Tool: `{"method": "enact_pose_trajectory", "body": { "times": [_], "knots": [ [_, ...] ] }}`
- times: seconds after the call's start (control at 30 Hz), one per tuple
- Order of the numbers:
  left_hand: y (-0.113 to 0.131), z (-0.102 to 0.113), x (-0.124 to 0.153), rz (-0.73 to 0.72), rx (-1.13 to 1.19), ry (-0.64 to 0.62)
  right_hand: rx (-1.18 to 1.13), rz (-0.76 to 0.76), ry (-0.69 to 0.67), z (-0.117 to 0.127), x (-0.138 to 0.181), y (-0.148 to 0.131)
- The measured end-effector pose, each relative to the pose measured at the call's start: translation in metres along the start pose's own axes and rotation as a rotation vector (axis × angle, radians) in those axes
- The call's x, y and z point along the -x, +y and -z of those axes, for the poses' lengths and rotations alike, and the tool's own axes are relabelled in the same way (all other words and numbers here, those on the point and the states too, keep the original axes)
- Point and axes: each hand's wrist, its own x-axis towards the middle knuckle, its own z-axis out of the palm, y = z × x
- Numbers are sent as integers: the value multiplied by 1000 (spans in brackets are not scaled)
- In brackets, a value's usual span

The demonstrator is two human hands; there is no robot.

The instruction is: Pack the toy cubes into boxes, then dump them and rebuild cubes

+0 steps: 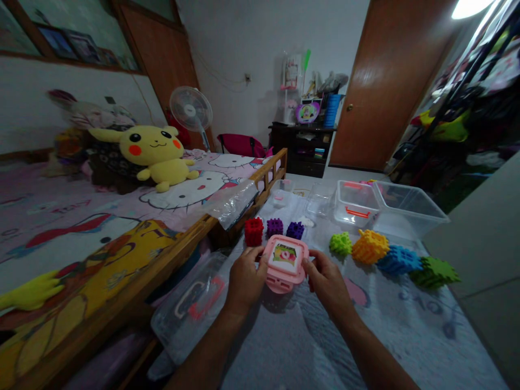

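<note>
Both hands hold a pink plastic lid [286, 257] with a fruit picture label, its latch flap hanging toward me. My left hand [247, 273] grips the left edge, thumb on the rim. On the right edge, my right hand [325, 276] pinches the rim. Whether a box sits beneath the lid I cannot tell. Just beyond it stand red interlocking toy pieces [254, 232], purple pieces [275, 226] and dark violet pieces [295, 230]. To the right lie stacks of lime pieces [340, 244], yellow pieces [370, 246], blue pieces [398, 259] and green pieces [434, 272].
Clear plastic bins [410, 208] and a smaller clear box with red handles [357, 203] stand at the far right. A large clear lid [190, 303] lies at the left by the wooden bed rail [174, 254]. A yellow plush toy [156, 154] rests on the bed.
</note>
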Motion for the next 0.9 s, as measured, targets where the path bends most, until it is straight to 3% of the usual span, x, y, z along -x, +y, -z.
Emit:
{"method": "enact_pose_trajectory", "body": {
  "times": [0.3,0.67,0.9],
  "knots": [
    [5,2,-2,-9,-71,-27,79,-10,-9,-1,3,-5],
    [8,3,-4,20,-85,-52,393,100,14,0,-4,-13],
    [4,1,-6,48,-36,-42,363,60,2,-4,-5,-11]
  ]
}}
